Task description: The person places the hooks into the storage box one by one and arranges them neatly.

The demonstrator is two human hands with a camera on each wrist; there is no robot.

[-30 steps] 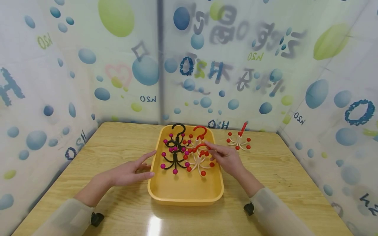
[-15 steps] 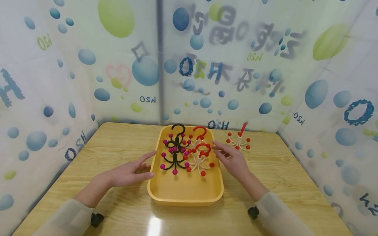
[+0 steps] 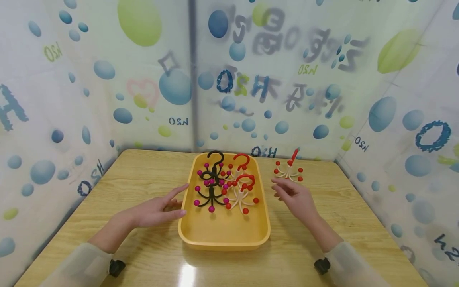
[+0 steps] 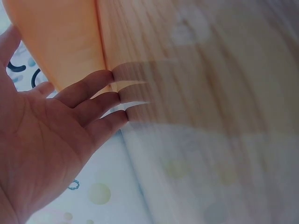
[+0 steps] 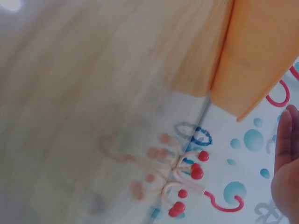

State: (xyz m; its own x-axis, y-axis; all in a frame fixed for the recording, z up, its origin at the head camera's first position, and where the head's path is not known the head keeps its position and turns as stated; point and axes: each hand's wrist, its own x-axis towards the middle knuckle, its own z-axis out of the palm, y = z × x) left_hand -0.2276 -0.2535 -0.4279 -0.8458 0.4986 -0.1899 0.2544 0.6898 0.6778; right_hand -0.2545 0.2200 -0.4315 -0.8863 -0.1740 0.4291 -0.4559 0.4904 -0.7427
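A yellow plastic tray [image 3: 224, 233] holds two black multi-arm hanging hooks, one nearer [image 3: 211, 192] and one farther, with magenta ball tips. Beside them stand two cream hooks with red tops and red balls, the nearer one [image 3: 241, 194] in front. My left hand [image 3: 154, 211] rests on the tray's left side, fingers extended, thumb and index at the rim. To the right of the tray, my right hand [image 3: 295, 199] hovers with loosely bent fingers and nothing in it. Just beyond its fingers, a third cream-and-red hook [image 3: 289, 172] stands on the table; it also shows in the right wrist view.
The wooden table [image 3: 143, 255] reaches back to a curtain wall [image 3: 154, 131] patterned with blue and green dots. Similar walls enclose both sides. Bare tray floor shows in the near part of the tray.
My right hand has let go of the nearer cream hook's red top and moved right, out of the tray, toward the hook on the table. The left hand has stayed put.
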